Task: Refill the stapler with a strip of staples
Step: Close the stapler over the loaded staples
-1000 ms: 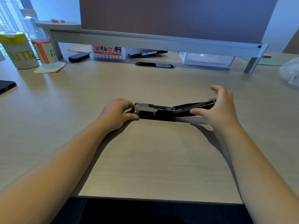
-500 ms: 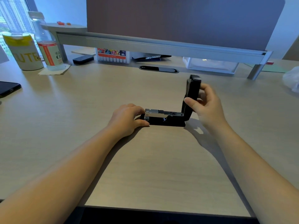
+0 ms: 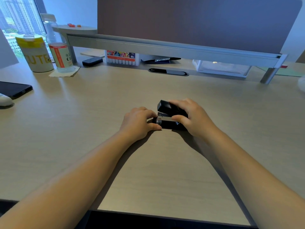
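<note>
Where the cover stood upright half a second ago, it now folds down over the metal staple channel, nearly shut; reloading appears almost complete. The stapler (image 3: 170, 118) rests on the surface (image 3: 99, 113) between both hands: left hand (image 3: 138, 123) pinches its front end, right hand (image 3: 192, 119) clamps the cover.

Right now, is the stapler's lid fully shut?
No. The right hand holds the lid tilted above the metal staple rail, with a gap at the front.
</note>
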### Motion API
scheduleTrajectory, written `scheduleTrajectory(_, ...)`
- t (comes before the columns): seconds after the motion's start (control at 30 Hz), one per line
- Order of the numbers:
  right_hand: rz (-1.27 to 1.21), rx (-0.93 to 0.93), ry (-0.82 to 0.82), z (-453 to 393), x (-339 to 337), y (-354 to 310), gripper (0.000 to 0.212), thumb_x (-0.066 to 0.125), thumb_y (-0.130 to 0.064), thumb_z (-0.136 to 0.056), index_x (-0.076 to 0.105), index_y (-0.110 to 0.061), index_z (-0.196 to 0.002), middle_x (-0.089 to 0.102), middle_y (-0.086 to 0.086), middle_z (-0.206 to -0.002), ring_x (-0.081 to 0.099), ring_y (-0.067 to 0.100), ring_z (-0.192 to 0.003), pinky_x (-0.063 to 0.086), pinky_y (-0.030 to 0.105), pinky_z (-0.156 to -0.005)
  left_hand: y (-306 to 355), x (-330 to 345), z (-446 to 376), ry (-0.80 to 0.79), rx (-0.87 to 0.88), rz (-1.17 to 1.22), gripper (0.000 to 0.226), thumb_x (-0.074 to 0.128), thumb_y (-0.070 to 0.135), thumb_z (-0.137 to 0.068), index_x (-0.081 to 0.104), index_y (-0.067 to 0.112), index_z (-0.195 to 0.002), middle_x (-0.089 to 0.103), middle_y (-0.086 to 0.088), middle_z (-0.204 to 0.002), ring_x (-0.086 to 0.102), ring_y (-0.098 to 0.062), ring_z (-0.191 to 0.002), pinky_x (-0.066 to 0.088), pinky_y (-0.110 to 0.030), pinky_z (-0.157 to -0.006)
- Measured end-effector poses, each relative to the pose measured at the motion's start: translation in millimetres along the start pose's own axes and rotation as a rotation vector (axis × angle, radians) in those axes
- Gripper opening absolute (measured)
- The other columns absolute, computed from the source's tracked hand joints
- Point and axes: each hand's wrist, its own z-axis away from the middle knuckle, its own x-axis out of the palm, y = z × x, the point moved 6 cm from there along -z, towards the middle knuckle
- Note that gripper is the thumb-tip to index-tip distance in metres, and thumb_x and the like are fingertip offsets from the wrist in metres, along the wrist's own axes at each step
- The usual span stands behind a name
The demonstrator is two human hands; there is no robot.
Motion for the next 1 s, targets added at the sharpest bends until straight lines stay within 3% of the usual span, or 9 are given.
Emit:
scheduleTrajectory(0.17, -0.036, 0.049, -0.053, 5, -1, 4, 0.051, 0.059, -0.021, -0.081, 0.041, -0.019, -0.128, 0.053, 0.011, -0.121, 0.047, 0.025, -0.111, 0.036, 0.033, -0.091, 0, 3, -2, -0.039, -0.021, 0.023, 0.042, 0.063, 0.038, -0.074, 0.057, 0.018, -0.110, 0.059, -0.007, -0.116, 0.048, -0.024, -0.109, 0.040, -0.041, -0.091)
scheduleTrajectory(0.3, -0.205, 0.199, -0.040, 18, -10, 22, 0.057, 0.064, -0.024, -0.077, 0.038, -0.017, -0.128, 0.047, 0.000, -0.111, 0.043, 0.015, -0.101, 0.035, 0.028, -0.087, 0, 4, 1, -0.147, -0.111, 0.421, 0.057, 0.062, 0.045, -0.071, 0.050, 0.013, -0.117, 0.059, -0.006, -0.119, 0.053, -0.021, -0.110, 0.043, -0.042, -0.099)
scheduleTrajectory(0.4, -0.275, 0.271, -0.028, 28, -7, 34, 0.056, 0.066, -0.022, -0.076, 0.040, -0.016, -0.125, 0.045, -0.004, -0.109, 0.043, 0.013, -0.101, 0.035, 0.027, -0.086, 3, 1, 1, -0.094, -0.203, 0.648, 0.050, 0.053, 0.054, -0.073, 0.056, 0.014, -0.103, 0.060, -0.001, -0.102, 0.053, -0.021, -0.104, 0.044, -0.032, -0.085)
scheduleTrajectory(0.5, -0.302, 0.285, 0.005, 31, -3, 39, 0.052, 0.067, -0.018, -0.075, 0.042, -0.015, -0.121, 0.048, -0.004, -0.108, 0.045, 0.014, -0.099, 0.035, 0.026, -0.084, 0, 2, -1, -0.043, -0.260, 0.628, 0.061, 0.049, 0.075, -0.052, 0.062, 0.025, -0.086, 0.067, -0.001, -0.097, 0.057, -0.025, -0.105, 0.042, -0.044, -0.098)
scheduleTrajectory(0.6, -0.309, 0.282, 0.029, 30, -3, 41, 0.048, 0.066, -0.015, -0.075, 0.044, -0.014, -0.118, 0.049, -0.003, -0.106, 0.046, 0.014, -0.098, 0.035, 0.026, -0.082, -4, 5, -3, -0.020, -0.267, 0.626, 0.058, 0.053, 0.076, -0.043, 0.063, 0.029, -0.076, 0.070, -0.003, -0.095, 0.057, -0.028, -0.105, 0.041, -0.049, -0.101)
scheduleTrajectory(0.8, -0.303, 0.273, 0.044, 30, -2, 42, 0.043, 0.065, -0.014, -0.076, 0.045, -0.012, -0.114, 0.050, -0.001, -0.102, 0.047, 0.016, -0.095, 0.034, 0.026, -0.080, -6, 4, -3, 0.008, -0.246, 0.634, 0.047, 0.061, 0.063, -0.041, 0.059, 0.029, -0.074, 0.067, -0.002, -0.093, 0.061, -0.025, -0.099, 0.047, -0.047, -0.095)
scheduleTrajectory(0.93, -0.300, 0.276, 0.037, 31, -2, 42, 0.043, 0.065, -0.015, -0.076, 0.045, -0.012, -0.113, 0.050, -0.001, -0.102, 0.047, 0.017, -0.095, 0.035, 0.027, -0.079, -8, 6, -5, 0.017, -0.210, 0.607, 0.023, 0.063, 0.053, -0.063, 0.057, 0.032, -0.072, 0.063, 0.003, -0.085, 0.060, -0.026, -0.099, 0.047, -0.048, -0.095)
scheduleTrajectory(1.0, -0.302, 0.284, 0.018, 32, -3, 43, 0.045, 0.066, -0.014, -0.075, 0.044, -0.013, -0.114, 0.049, -0.001, -0.103, 0.047, 0.017, -0.095, 0.036, 0.028, -0.079, -6, 5, -4, 0.013, -0.204, 0.599, 0.031, 0.058, 0.061, -0.058, 0.058, 0.032, -0.070, 0.065, 0.004, -0.083, 0.060, -0.025, -0.099, 0.045, -0.048, -0.096)
